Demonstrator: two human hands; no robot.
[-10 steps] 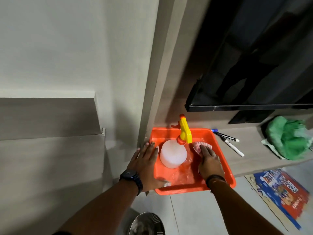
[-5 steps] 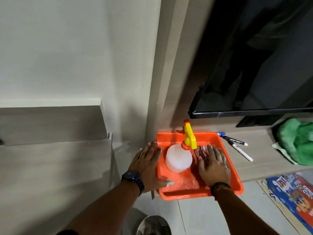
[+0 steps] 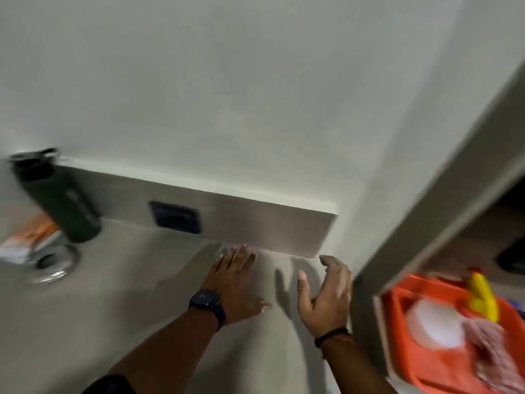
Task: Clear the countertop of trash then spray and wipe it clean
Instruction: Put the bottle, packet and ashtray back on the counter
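Note:
The frame is blurred by motion. My left hand lies flat, fingers spread, on the grey countertop near its back right corner. My right hand hovers just to its right, fingers apart and holding nothing. At the far right an orange tray sits on a lower shelf. It holds a spray bottle with a white body and yellow trigger, and a pinkish cloth. An orange and white wrapper lies at the counter's left edge.
A dark green bottle stands at the back left beside a roll of clear tape. A dark socket plate is set in the grey backsplash. A vertical panel separates the counter from the shelf.
The view has swung left from the shelf to the counter. Both hands have left the orange tray; the right hand let go of the cloth, which stays in the tray.

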